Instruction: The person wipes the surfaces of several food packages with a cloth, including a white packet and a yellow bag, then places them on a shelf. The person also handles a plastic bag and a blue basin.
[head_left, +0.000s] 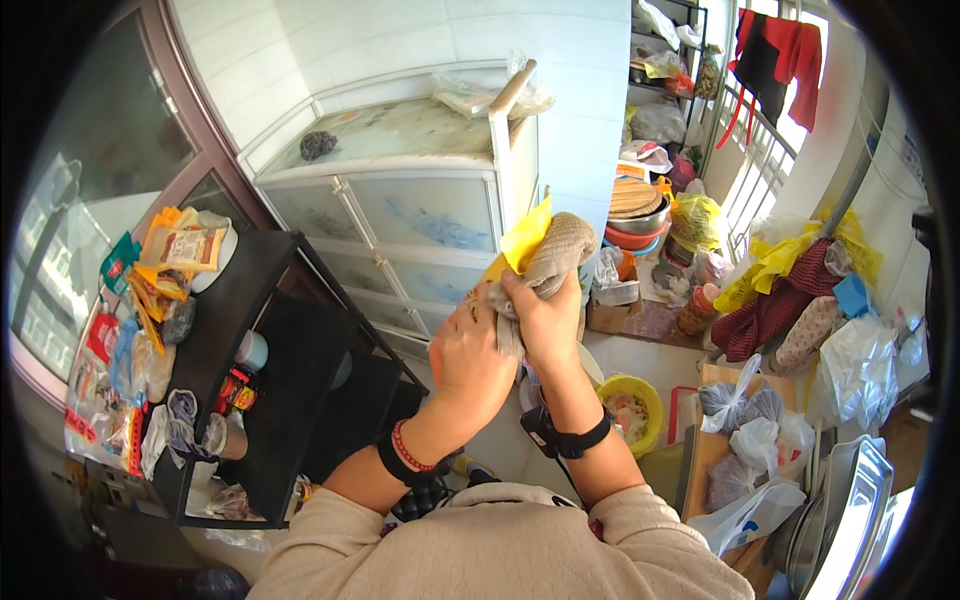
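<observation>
In front of my chest, my left hand (469, 364) is closed around a yellow packet or carton (523, 238). The lower part of this yellow thing is covered by my fingers, so its exact kind is unclear. A bunched beige-grey cloth (564, 244) is gripped in my right hand (549, 319) and lies against the packet's right side. One end of the cloth hangs down between my two hands. Beyond them stands a white cabinet (435, 214) with frosted, blue-patterned panels; a dark scouring pad (318, 145) and a plastic bag (469, 94) lie on its top.
At left, a black shelf unit (247, 300) carries food packets (184, 247) and jars. A yellow bucket (656, 409) of scraps stands on the floor. Bagged goods (754, 442) and metal trays (847, 517) crowd the right side. Stacked basins (637, 217) stand by the wall.
</observation>
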